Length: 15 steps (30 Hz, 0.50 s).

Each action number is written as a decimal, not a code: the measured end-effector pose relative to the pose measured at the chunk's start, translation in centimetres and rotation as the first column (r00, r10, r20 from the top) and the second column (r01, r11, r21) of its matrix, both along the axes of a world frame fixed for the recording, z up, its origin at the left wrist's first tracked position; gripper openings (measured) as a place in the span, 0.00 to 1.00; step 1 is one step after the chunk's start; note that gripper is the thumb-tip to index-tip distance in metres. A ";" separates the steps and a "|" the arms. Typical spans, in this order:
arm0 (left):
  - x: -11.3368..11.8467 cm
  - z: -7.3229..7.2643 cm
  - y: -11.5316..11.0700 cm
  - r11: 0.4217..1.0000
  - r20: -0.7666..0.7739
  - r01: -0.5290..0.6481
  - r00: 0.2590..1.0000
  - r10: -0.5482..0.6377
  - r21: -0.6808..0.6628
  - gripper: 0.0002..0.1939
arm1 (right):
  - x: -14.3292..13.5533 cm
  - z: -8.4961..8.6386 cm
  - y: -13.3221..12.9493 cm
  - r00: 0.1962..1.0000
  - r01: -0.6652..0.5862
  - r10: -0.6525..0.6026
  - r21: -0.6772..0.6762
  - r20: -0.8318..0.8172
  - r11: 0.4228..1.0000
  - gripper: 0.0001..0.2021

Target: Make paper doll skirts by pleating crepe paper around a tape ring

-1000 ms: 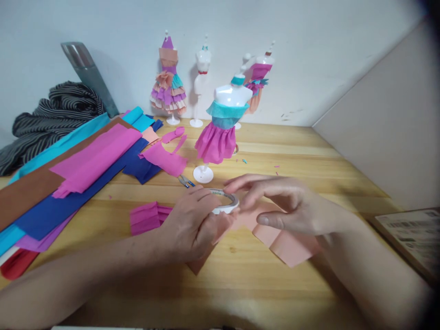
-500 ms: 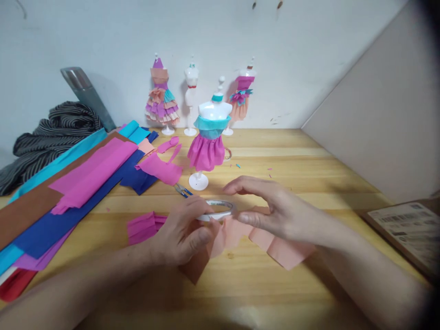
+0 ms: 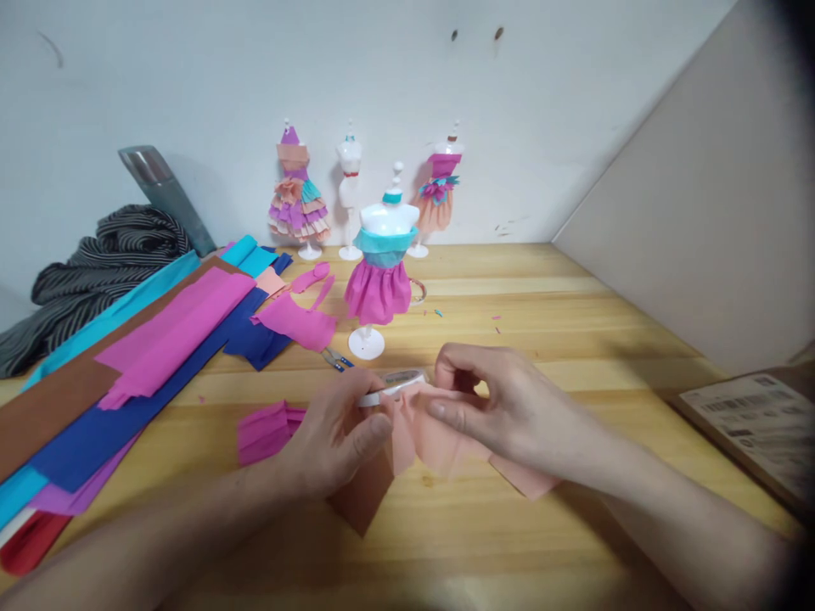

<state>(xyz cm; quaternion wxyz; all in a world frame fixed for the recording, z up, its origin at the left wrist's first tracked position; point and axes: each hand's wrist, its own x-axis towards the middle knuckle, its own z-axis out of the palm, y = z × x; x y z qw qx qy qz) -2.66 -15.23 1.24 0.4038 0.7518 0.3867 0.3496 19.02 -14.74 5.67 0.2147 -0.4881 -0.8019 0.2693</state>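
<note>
My left hand is closed around the near side of a roll of tape and the gathered edge of a strip of peach crepe paper. The strip hangs in folds below the roll, and one end droops under my left palm. My right hand pinches the upper edge of the same strip, just right of the roll, with thumb and forefinger. Just behind the hands stands a small white mannequin in a turquoise top and a magenta skirt.
Crepe paper sheets in several colours lie at the left by a striped cloth. Blue-handled thread snips and magenta scraps lie near the mannequin. Three more mannequins, one in a ruffled dress, stand by the wall. A cardboard box is at the right.
My right hand has closed from a spread pose onto the peach strip's edge. The tape roll has tilted, and the strip has been drawn up against it.
</note>
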 end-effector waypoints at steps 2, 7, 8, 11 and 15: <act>0.0 0.1 -0.1 1.000 -0.008 -0.007 1.000 0.007 0.002 0.23 | -0.3 -0.3 -0.2 1.000 -0.007 0.007 -0.001 -0.001 1.000 0.10; 0.1 0.0 -0.2 1.000 0.005 -0.007 1.000 0.007 0.006 0.21 | -1.0 -0.1 -0.8 0.998 -0.019 0.022 0.062 -0.053 0.998 0.08; 0.1 -0.1 -0.3 1.000 0.010 -0.011 1.000 0.011 0.019 0.21 | -1.1 0.1 -1.0 0.998 -0.030 0.034 0.069 -0.061 0.997 0.07; 0.1 -0.4 -0.3 0.996 0.022 -0.026 0.999 0.025 0.083 0.20 | -1.2 0.4 -1.3 0.995 -0.053 0.057 0.044 -0.078 0.998 0.07; 0.0 -0.8 -0.4 0.986 0.026 -0.039 0.999 0.035 0.163 0.19 | -1.1 0.4 -1.8 0.991 -0.062 0.060 -0.013 -0.121 0.998 0.07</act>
